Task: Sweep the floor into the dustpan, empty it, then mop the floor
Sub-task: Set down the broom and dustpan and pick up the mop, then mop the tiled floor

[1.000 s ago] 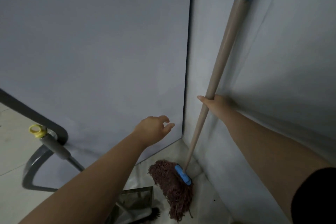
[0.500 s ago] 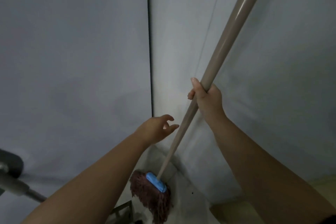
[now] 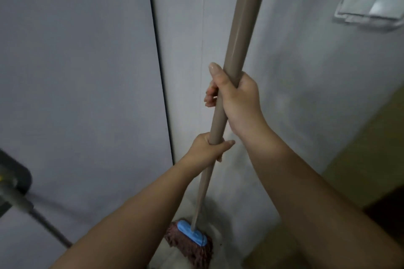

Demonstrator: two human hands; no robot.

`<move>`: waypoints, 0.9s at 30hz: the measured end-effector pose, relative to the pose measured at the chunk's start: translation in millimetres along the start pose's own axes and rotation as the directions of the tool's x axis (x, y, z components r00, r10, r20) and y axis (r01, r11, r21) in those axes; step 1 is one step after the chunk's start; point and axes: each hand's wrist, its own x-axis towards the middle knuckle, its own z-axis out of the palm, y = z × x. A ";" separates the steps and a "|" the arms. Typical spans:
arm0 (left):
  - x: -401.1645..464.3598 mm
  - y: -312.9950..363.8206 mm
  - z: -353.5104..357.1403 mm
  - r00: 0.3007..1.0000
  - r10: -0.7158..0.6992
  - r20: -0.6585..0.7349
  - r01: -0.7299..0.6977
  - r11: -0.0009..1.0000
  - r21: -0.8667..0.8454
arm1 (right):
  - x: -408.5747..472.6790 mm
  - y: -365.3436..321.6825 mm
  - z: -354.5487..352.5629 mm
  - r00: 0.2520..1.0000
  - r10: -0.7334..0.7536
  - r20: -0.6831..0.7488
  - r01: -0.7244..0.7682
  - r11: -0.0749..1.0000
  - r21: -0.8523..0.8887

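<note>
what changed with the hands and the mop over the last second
The left hand, open and reaching a second ago, has closed on the mop handle below the right hand. The handle now stands steeper and nearer the camera. The right hand kept its hold on the handle, and the mop head stays down in the corner.

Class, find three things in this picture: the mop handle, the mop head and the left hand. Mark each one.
mop handle [image 3: 241, 28], head view, on the bare shaft above both hands.
mop head [image 3: 196, 251], head view, on the reddish strands below the blue clamp.
left hand [image 3: 206, 148], head view, on its back, where it grips the handle.
</note>
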 end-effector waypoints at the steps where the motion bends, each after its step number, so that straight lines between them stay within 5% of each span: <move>1: -12.1 0.0 12.5 0.999 -0.006 -0.050 0.005 1.000 -0.018 | -10.4 -10.5 -5.6 0.999 -0.016 0.046 0.015 0.999 0.036; 6: -79.1 -8.6 80.4 0.962 -0.063 -0.266 0.039 0.995 -0.093 | -71.4 -44.6 -44.9 0.936 -0.072 0.343 0.033 0.992 0.118; 17: -207.9 22.5 170.8 0.834 -0.149 -0.531 0.028 0.973 -0.230 | -173.4 -108.1 -87.9 0.853 -0.035 0.521 -0.156 0.935 0.319; 27: -376.6 15.1 139.0 0.610 -0.228 -0.759 0.105 0.973 -0.207 | -291.8 -138.8 -22.8 0.630 -0.120 0.767 -0.418 0.780 0.466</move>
